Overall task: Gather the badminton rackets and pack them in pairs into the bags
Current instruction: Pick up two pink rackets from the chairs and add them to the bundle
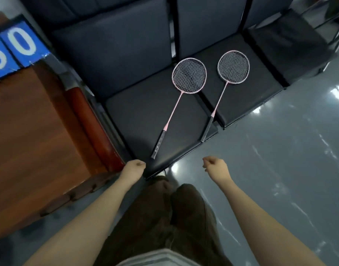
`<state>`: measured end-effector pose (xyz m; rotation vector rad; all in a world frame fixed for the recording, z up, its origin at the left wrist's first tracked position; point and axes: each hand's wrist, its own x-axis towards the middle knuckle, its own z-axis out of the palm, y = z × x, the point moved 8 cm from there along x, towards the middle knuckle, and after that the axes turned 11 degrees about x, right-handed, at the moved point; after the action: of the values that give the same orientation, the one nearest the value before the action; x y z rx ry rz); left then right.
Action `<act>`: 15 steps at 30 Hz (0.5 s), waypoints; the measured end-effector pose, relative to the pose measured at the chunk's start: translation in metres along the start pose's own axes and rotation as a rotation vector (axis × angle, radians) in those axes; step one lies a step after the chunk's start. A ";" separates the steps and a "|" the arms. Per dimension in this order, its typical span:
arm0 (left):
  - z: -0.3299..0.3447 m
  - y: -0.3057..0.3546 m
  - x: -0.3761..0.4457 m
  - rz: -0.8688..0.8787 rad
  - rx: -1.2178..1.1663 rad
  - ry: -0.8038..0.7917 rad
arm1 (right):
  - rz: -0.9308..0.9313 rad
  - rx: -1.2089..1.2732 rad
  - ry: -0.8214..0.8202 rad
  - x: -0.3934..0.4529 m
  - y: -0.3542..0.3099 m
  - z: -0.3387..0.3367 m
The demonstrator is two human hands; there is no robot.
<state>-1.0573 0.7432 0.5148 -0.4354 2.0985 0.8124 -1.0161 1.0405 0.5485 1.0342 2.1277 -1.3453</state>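
Two pink-framed badminton rackets lie flat on dark padded seats, handles pointing toward me. The left racket (181,93) rests on the nearer seat (138,112), its black grip reaching close to the seat's front corner. The right racket (225,81) lies across the gap onto the adjoining seat (247,104), with its handle tip over the front edge. My left hand (135,167) hovers just below the left racket's grip, fingers curled, holding nothing. My right hand (214,166) hangs over the floor with fingers curled, also holding nothing. No bag is in view.
A brown wooden cabinet (34,135) with a blue numbered scoreboard (17,47) stands at the left. A third dark seat (287,50) sits at the far right. Glossy grey floor (280,169) spreads to the right. My legs in dark trousers (164,217) are below.
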 end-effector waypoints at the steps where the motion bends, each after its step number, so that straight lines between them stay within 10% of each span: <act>1: -0.001 0.015 0.010 0.010 0.015 0.005 | 0.002 0.002 0.007 0.012 -0.006 -0.008; 15: 0.050 0.125 0.197 0.147 0.495 0.085 | -0.038 -0.199 -0.009 0.245 -0.017 -0.021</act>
<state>-1.2161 0.8646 0.3846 -0.0491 2.3342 0.3335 -1.1842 1.1445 0.4019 0.9104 2.2318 -1.1241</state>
